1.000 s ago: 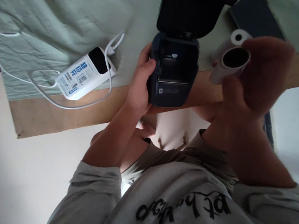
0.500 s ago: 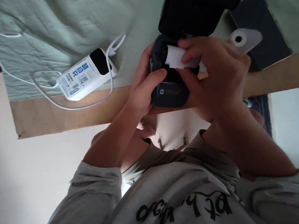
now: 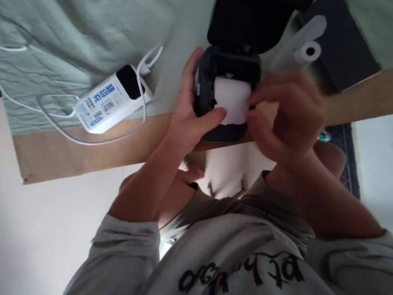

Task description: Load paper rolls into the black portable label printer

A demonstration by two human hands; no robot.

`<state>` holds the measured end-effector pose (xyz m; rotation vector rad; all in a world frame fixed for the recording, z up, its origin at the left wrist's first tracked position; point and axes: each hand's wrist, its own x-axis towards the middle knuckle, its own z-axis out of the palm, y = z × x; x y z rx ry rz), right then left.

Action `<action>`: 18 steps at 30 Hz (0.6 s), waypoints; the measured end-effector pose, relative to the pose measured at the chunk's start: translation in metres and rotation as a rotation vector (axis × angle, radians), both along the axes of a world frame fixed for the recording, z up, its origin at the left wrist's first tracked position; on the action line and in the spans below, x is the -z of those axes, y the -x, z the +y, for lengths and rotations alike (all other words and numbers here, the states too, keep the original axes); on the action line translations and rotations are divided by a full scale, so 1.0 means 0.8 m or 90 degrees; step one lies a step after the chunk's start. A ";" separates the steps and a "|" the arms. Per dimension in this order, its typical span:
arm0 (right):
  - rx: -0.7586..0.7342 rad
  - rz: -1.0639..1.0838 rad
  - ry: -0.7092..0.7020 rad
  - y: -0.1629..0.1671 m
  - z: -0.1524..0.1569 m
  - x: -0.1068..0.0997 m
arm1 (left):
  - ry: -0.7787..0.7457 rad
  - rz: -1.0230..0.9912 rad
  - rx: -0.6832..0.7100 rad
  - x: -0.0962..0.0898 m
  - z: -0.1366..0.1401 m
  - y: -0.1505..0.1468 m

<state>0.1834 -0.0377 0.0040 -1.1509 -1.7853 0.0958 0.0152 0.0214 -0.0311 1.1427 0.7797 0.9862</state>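
A small dark thermal printer (image 3: 227, 134) has its black lid (image 3: 250, 18) swung up and back. Inside its bay lies a white paper roll (image 3: 232, 95). My left hand (image 3: 192, 114) grips the printer by its left side, thumb resting over the lower left of the paper. At the right edge of the roll is my right hand (image 3: 286, 114), blurred, with thumb and forefinger a little apart; whether the fingertips touch the roll is unclear. Close beyond that hand stands a second white paper roll (image 3: 309, 51) with a loose strip of paper trailing from it.
Left of the printer, a white power bank (image 3: 107, 102) with a dark display lies on the green cloth (image 3: 91, 12), its white cable (image 3: 109, 144) looping around it. A dark flat box (image 3: 348, 46) sits at the right. The wooden table edge (image 3: 77, 159) runs below.
The paper roll, pinched in my right hand before, now lies lower in the printer bay. My right hand has shifted right off it. My left thumb moved down onto the paper.
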 end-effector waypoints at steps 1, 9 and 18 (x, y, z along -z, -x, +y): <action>0.027 0.056 0.010 -0.002 0.001 0.000 | -0.041 -0.025 0.009 0.002 0.000 0.001; 0.040 0.208 0.081 -0.006 0.018 -0.010 | -0.092 -0.038 0.023 0.011 0.001 0.002; -0.051 0.299 0.213 -0.004 0.018 0.018 | -0.094 -0.060 0.006 0.004 -0.003 0.001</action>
